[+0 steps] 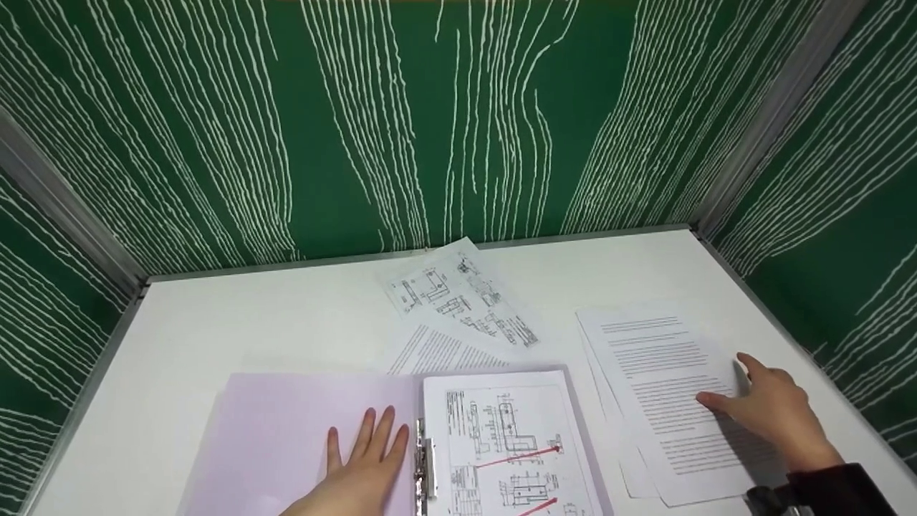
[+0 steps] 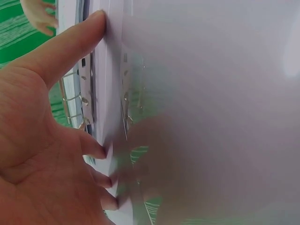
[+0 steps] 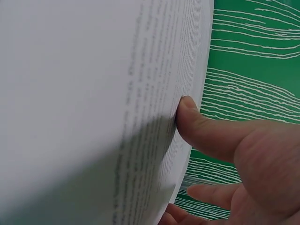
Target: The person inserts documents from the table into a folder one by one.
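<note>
A pale purple ring binder lies open on the white table. On its inner cover rests my left hand, fingers spread, just left of the metal clip. The left wrist view shows that hand with its fingertips against the cover. Right of the clip, a sheet with technical drawings and red arrows fills the binder. My right hand is at the right edge of the printed text sheets. In the right wrist view, its thumb touches the printed face; the lower fingers are partly hidden near the edge.
Behind the binder lie a loose drawing sheet and a text page, partly overlapping. Green walls with white wavy lines enclose the table at the back and sides.
</note>
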`<state>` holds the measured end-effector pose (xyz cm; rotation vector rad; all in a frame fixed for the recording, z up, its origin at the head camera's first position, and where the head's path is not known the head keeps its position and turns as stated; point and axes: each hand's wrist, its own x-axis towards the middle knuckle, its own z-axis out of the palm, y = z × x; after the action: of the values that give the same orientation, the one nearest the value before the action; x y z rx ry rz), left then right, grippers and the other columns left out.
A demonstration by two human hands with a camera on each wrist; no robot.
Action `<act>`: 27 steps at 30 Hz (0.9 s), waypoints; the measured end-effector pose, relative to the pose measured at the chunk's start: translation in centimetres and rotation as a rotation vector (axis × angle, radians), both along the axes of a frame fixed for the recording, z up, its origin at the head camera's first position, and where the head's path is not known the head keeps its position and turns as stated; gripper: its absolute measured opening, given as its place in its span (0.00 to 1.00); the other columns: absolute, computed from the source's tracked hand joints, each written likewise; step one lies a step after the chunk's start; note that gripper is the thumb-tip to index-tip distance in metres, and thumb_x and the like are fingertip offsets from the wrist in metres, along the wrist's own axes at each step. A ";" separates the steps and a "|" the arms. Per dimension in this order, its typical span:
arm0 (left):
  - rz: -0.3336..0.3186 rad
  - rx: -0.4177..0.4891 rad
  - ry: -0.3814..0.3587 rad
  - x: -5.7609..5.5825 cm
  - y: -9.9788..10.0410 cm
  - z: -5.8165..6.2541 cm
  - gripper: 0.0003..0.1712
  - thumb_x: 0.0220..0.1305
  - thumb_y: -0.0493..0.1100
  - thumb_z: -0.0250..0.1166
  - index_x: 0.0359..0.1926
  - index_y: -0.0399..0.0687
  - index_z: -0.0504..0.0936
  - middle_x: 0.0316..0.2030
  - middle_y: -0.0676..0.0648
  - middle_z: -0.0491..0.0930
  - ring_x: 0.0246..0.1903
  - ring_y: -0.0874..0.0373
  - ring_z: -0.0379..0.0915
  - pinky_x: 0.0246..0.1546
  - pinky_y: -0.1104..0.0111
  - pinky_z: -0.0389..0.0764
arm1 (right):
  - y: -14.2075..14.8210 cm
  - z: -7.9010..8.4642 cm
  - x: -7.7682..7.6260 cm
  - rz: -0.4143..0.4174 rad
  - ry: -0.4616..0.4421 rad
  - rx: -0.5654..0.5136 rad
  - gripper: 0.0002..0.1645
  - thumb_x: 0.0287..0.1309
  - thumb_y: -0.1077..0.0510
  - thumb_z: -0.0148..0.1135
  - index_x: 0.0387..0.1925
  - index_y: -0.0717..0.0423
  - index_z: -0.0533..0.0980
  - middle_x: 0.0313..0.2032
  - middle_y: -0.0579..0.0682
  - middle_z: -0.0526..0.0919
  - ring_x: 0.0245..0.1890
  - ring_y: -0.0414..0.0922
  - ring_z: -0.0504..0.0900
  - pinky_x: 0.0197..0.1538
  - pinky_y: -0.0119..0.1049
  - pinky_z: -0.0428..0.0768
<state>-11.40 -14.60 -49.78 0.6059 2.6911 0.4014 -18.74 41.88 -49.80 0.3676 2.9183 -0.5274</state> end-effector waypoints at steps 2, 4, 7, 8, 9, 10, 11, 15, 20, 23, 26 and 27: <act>-0.002 0.008 0.006 0.0 0.0 0.0 0.83 0.32 0.93 0.53 0.77 0.39 0.52 0.78 0.36 0.37 0.75 0.35 0.28 0.60 0.26 0.26 | 0.0 0.0 -0.2 -0.012 -0.004 -0.005 0.77 0.45 0.24 0.69 0.69 0.80 0.47 0.57 0.88 0.56 0.55 0.84 0.60 0.50 0.74 0.67; -0.005 0.014 0.010 -0.1 0.0 0.0 0.82 0.33 0.92 0.54 0.77 0.38 0.52 0.78 0.36 0.38 0.75 0.35 0.28 0.60 0.26 0.27 | 0.1 -0.1 -0.3 -0.021 -0.005 -0.010 0.78 0.44 0.25 0.70 0.70 0.80 0.46 0.57 0.89 0.55 0.55 0.84 0.60 0.50 0.73 0.68; -0.006 0.012 0.008 0.0 0.0 0.0 0.82 0.33 0.92 0.54 0.77 0.38 0.52 0.78 0.35 0.37 0.75 0.35 0.28 0.60 0.26 0.27 | 0.1 -0.2 -0.4 -0.030 -0.006 -0.014 0.78 0.44 0.25 0.70 0.70 0.79 0.46 0.57 0.88 0.55 0.55 0.84 0.60 0.50 0.73 0.68; -0.006 0.009 0.007 0.0 0.0 0.0 0.82 0.32 0.92 0.54 0.77 0.38 0.51 0.78 0.35 0.37 0.75 0.35 0.28 0.60 0.26 0.27 | 0.1 -0.2 -0.4 -0.028 -0.003 -0.015 0.78 0.44 0.25 0.70 0.71 0.79 0.46 0.57 0.88 0.55 0.54 0.84 0.60 0.50 0.73 0.68; -0.006 0.008 0.006 0.0 0.0 0.1 0.83 0.32 0.92 0.54 0.77 0.38 0.51 0.78 0.35 0.37 0.75 0.35 0.28 0.60 0.26 0.27 | 0.1 -0.3 -0.4 -0.029 -0.001 -0.016 0.78 0.44 0.25 0.70 0.71 0.79 0.46 0.57 0.88 0.55 0.54 0.84 0.60 0.50 0.73 0.68; -0.004 0.005 0.005 0.0 0.0 0.1 0.83 0.32 0.93 0.54 0.77 0.39 0.51 0.78 0.36 0.37 0.75 0.35 0.28 0.60 0.26 0.27 | 0.2 -0.3 -0.3 -0.029 0.002 -0.018 0.77 0.45 0.25 0.70 0.71 0.78 0.45 0.57 0.88 0.55 0.54 0.84 0.60 0.50 0.73 0.67; -0.003 0.002 0.007 0.0 0.0 0.1 0.83 0.31 0.93 0.54 0.77 0.39 0.51 0.78 0.36 0.37 0.75 0.35 0.29 0.60 0.26 0.27 | 0.2 -0.4 -0.3 -0.026 0.006 -0.020 0.77 0.45 0.25 0.70 0.71 0.78 0.45 0.57 0.87 0.55 0.54 0.84 0.60 0.50 0.73 0.67; -0.002 -0.002 0.012 0.1 0.0 0.1 0.83 0.31 0.93 0.53 0.77 0.39 0.52 0.78 0.36 0.38 0.75 0.35 0.29 0.60 0.26 0.28 | 0.3 -0.5 -0.2 -0.016 0.030 -0.027 0.77 0.46 0.26 0.70 0.71 0.79 0.44 0.56 0.87 0.57 0.53 0.83 0.61 0.48 0.73 0.66; -0.002 0.005 0.016 0.1 0.0 0.1 0.83 0.31 0.93 0.54 0.77 0.39 0.52 0.78 0.36 0.38 0.75 0.35 0.30 0.61 0.26 0.29 | 0.3 -0.9 -0.3 -0.002 0.065 -0.053 0.79 0.45 0.30 0.73 0.71 0.80 0.41 0.57 0.87 0.60 0.55 0.82 0.62 0.50 0.73 0.65; 0.003 0.011 0.010 0.0 0.0 0.1 0.83 0.30 0.92 0.55 0.77 0.39 0.52 0.78 0.36 0.38 0.75 0.35 0.29 0.60 0.26 0.28 | 0.3 -1.0 -0.4 -0.002 0.070 -0.085 0.80 0.43 0.33 0.76 0.71 0.80 0.39 0.61 0.87 0.56 0.59 0.81 0.59 0.54 0.72 0.63; 0.008 0.018 0.000 0.1 0.0 0.2 0.84 0.30 0.93 0.55 0.77 0.40 0.51 0.78 0.36 0.38 0.75 0.35 0.29 0.60 0.26 0.27 | 0.3 -1.0 -0.5 -0.019 0.062 -0.107 0.82 0.42 0.33 0.77 0.72 0.78 0.37 0.63 0.87 0.54 0.61 0.81 0.57 0.56 0.72 0.62; 0.011 0.021 -0.003 0.1 0.0 0.2 0.84 0.29 0.93 0.55 0.77 0.40 0.51 0.78 0.36 0.37 0.75 0.35 0.29 0.60 0.26 0.27 | 0.3 -1.0 -0.5 -0.024 0.062 -0.109 0.83 0.41 0.32 0.77 0.72 0.77 0.36 0.63 0.86 0.54 0.61 0.81 0.58 0.56 0.72 0.63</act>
<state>-11.34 -14.61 -49.63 0.5969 2.6919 0.4330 -19.23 42.17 -50.79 0.3795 2.9319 -0.7103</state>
